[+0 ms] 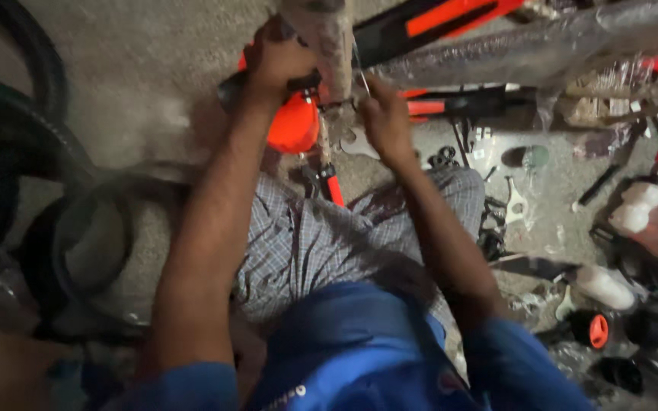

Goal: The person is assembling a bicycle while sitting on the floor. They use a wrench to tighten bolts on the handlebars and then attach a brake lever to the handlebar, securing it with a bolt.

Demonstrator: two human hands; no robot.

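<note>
While the left hand (pixel 279 65) grips a dark handlebar grip (pixel 231 90) lying crosswise, the right hand (pixel 384 118) pinches a thin upright cable (pixel 361 72).

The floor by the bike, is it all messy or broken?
Messy, not visibly broken. Small parts and tools lie scattered on the floor on the right, and tyres are heaped on the left. The left hand and right hand work on the bike frame.
</note>
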